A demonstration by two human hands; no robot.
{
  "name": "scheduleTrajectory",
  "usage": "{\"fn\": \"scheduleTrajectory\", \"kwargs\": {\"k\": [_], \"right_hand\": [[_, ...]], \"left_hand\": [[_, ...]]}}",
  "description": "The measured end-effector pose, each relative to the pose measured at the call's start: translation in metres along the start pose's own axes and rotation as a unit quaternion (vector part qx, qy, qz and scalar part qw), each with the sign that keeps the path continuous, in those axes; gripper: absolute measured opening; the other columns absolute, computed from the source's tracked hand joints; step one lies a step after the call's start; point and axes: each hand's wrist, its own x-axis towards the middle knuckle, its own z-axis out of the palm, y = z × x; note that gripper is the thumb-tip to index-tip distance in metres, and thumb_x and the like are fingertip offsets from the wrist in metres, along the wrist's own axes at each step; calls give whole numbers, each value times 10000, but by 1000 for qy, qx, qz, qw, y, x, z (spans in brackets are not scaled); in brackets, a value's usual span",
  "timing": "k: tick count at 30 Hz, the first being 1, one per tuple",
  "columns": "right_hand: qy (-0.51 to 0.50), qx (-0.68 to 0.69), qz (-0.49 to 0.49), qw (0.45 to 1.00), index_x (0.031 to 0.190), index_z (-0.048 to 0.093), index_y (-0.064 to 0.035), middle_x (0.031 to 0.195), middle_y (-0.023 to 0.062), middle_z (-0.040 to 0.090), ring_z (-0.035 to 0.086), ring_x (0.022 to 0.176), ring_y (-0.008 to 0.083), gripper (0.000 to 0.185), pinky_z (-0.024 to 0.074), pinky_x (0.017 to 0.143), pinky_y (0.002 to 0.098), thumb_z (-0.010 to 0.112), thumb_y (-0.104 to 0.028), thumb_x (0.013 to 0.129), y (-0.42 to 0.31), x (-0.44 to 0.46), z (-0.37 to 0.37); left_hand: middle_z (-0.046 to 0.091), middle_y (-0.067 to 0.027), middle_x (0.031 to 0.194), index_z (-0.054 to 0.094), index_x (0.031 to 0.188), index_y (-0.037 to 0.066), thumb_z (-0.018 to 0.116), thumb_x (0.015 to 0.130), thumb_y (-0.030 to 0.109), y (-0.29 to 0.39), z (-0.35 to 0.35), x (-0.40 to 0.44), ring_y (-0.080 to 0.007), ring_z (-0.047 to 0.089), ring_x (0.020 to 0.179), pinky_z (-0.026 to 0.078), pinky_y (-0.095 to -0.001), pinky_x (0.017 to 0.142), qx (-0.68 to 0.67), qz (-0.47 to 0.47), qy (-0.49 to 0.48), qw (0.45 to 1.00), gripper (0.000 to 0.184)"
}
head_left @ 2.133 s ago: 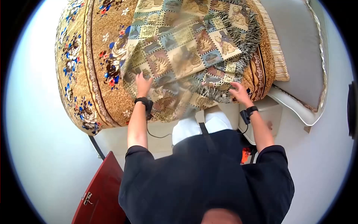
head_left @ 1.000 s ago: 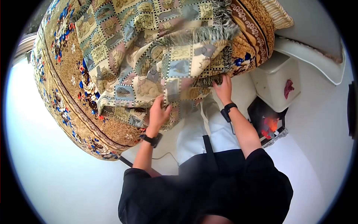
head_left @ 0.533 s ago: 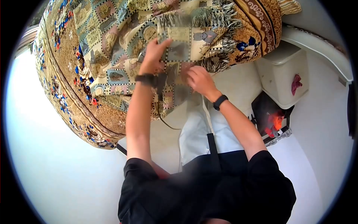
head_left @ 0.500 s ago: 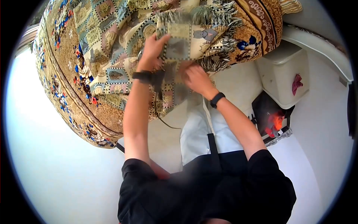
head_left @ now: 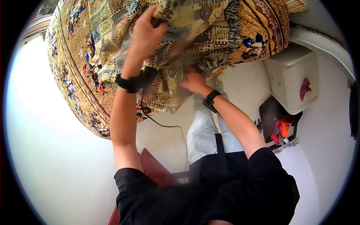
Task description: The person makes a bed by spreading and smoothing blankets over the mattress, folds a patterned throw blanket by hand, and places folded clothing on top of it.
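A patterned woven throw (head_left: 161,56) with checkered borders, cat pictures, lettering and grey fringe lies rumpled in front of me. My left hand (head_left: 147,35) is closed on its fringed edge near the top of the view, a folded part of the cloth raised there. Lower and to the right, my right hand (head_left: 194,80) is closed on another fringed part close to the hanging edge. Its fingertips are partly hidden and blurred by the cloth. Under the throw spreads a brown plush blanket (head_left: 84,101) with blue, red and white flowers.
A dark cord (head_left: 161,125) runs down from the throw. Behind my left arm is a red panel (head_left: 152,165). On the right stand a pale cabinet (head_left: 290,78) with a maroon cloth (head_left: 305,89) and a dark container (head_left: 268,112) holding red and orange items (head_left: 281,131).
My left hand has moved up and slightly left, drawing the throw's edge with it. My right hand has shifted slightly down and right, and fringe now shows beside it.
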Motion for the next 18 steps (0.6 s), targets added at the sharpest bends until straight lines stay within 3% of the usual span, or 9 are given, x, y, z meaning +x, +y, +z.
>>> {"fn": "scheduleTrajectory", "kwargs": {"k": [3, 6, 9, 11, 12, 13, 15, 16, 18], "right_hand": [[-186, 91, 86, 975, 979, 626, 5, 917, 195, 640, 609, 849, 359, 454, 476, 731, 430, 713, -358, 719, -29, 1, -39], [-301, 53, 42, 951, 1038, 605, -5, 938, 197, 634, 609, 851, 346, 445, 480, 740, 399, 719, -318, 742, -27, -4, -50], [-128, 246, -22, 960, 1044, 592, -15, 937, 150, 648, 618, 828, 268, 371, 479, 728, 378, 726, -226, 770, -35, -27, -76], [-71, 329, 73, 939, 1034, 595, -20, 916, 114, 647, 608, 824, 211, 326, 474, 727, 354, 725, -174, 778, -45, -49, -104], [-41, 369, 119, 921, 1029, 597, -23, 906, 95, 646, 603, 822, 183, 305, 472, 726, 342, 724, -148, 782, -56, -58, -124], [-33, 369, 135, 919, 1039, 597, -24, 923, 85, 639, 595, 837, 164, 303, 468, 734, 326, 719, -127, 782, -67, -65, -148], [-15, 368, 168, 914, 1058, 596, -27, 956, 66, 624, 580, 868, 128, 303, 459, 749, 295, 709, -84, 782, -101, -73, -206], [-2, 352, 134, 926, 1058, 605, -26, 943, 68, 621, 579, 866, 128, 295, 456, 752, 286, 698, -67, 781, -111, -77, -225], [24, 318, 63, 946, 1058, 621, -24, 918, 71, 614, 578, 863, 127, 283, 451, 757, 267, 675, -33, 780, -126, -85, -250]], "left_hand": [[630, -31, 828, 552, 1165, 9, 602, 788, 38, 2, 19, -8, -76, 540, 687, 457, -234, 636, -7, -12, -38, 999, 382], [627, -44, 840, 535, 1194, -2, 619, 780, 55, 15, 28, -15, -67, 530, 692, 452, -222, 625, -12, -16, -96, 995, 426], [622, -40, 859, 569, 1133, -6, 662, 806, 82, 26, 40, -28, -83, 522, 728, 443, -242, 660, -29, -21, -151, 988, 351], [609, -38, 848, 596, 1085, -4, 672, 825, 97, 34, 42, -35, -109, 525, 749, 443, -258, 703, -29, -2, -195, 980, 289], [589, -52, 820, 617, 1003, -8, 666, 839, 98, 55, 40, -40, -176, 533, 785, 442, -284, 776, 12, 32, -197, 980, 201], [571, -80, 843, 612, 963, -15, 665, 776, 5, 58, 39, -43, -240, 541, 805, 447, -302, 799, 78, 108, -208, 969, 195], [600, -92, 952, 605, 949, -21, 636, 694, -80, 77, 44, -59, -259, 574, 871, 455, -318, 817, 18, 109, -183, 977, 264], [601, -106, 1073, 607, 996, -14, 590, 648, -127, 86, 46, -66, -262, 590, 970, 457, -328, 851, 24, 101, -199, 974, 365], [622, -113, 1095, 601, 1052, 10, 532, 692, -147, 100, 53, -83, -256, 606, 986, 471, -327, 845, -37, 58, -235, 970, 398]]}}
